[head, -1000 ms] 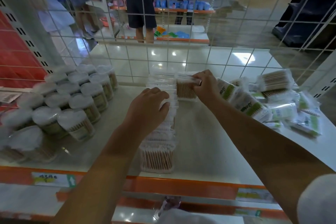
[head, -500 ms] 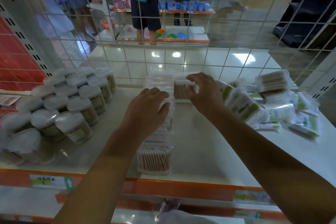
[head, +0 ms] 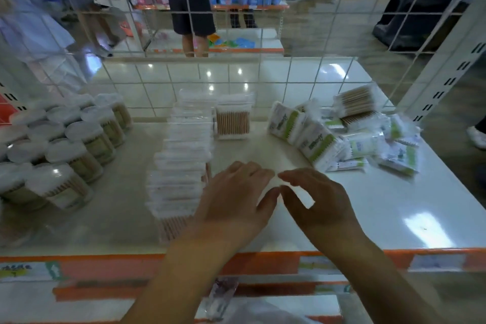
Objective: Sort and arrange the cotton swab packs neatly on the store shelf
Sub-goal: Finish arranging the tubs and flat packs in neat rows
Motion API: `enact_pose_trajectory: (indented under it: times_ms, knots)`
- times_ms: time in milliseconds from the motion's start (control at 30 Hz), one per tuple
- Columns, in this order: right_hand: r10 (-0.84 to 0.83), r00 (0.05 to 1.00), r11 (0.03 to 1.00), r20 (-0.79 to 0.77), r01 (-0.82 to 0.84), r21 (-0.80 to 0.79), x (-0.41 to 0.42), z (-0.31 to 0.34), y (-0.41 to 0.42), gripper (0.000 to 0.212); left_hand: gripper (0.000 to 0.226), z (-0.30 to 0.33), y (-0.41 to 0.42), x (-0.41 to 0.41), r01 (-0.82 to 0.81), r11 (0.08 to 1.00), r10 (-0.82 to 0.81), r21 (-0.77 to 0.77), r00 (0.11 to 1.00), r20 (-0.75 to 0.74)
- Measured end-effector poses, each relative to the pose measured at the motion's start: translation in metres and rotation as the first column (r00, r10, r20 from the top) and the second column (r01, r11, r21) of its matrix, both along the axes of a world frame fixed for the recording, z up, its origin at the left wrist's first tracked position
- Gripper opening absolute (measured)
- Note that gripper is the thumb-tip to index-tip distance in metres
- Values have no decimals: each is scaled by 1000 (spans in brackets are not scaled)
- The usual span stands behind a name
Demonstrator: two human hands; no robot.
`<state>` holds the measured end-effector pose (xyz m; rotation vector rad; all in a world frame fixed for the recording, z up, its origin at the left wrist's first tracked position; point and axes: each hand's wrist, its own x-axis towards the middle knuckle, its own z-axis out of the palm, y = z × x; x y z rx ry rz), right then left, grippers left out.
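A row of clear cotton swab packs (head: 184, 155) runs from the shelf's front toward the wire back. One more pack with wooden sticks (head: 232, 123) stands alone at the back, just right of that row. My left hand (head: 234, 197) hovers beside the row's front end, fingers relaxed, holding nothing. My right hand (head: 315, 200) is next to it, thumb and fingers loosely curved and empty. The two hands almost touch at the thumbs above the white shelf (head: 368, 208).
Round tubs of swabs (head: 73, 139) crowd the left side. A loose heap of green-labelled bagged packs (head: 342, 134) lies at the right rear. A wire grid (head: 263, 47) backs the shelf. An orange price rail (head: 236, 263) edges the front. People stand in the aisle beyond.
My right hand let go of the wooden-stick pack at the back and drew toward me. My left hand came off the row and moved right. Both are now empty near the front.
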<state>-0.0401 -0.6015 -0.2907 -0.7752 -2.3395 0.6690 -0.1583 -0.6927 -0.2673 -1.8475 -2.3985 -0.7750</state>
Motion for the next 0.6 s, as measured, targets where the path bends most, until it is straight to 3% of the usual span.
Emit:
enact_pose_trajectory:
  times_ms: [133,367,500,600]
  knots:
    - [-114,993,990,33,117,-80,25,-6,19,22,35,-15,21,18,60,998,-61,-22,997,-54]
    - [-279,958,959,73,282,-33,45,3,67,27,38,-17,74,20,108,994,-109,-19,992,-66]
    - [-314,908,946,278,325,7,47,6,94,34,26,-14,123,16,112,991,-92,74,967,-236]
    - [-335,862,933,380,359,8,50,9,112,36,48,-17,160,14,142,988,-154,-63,949,-275]
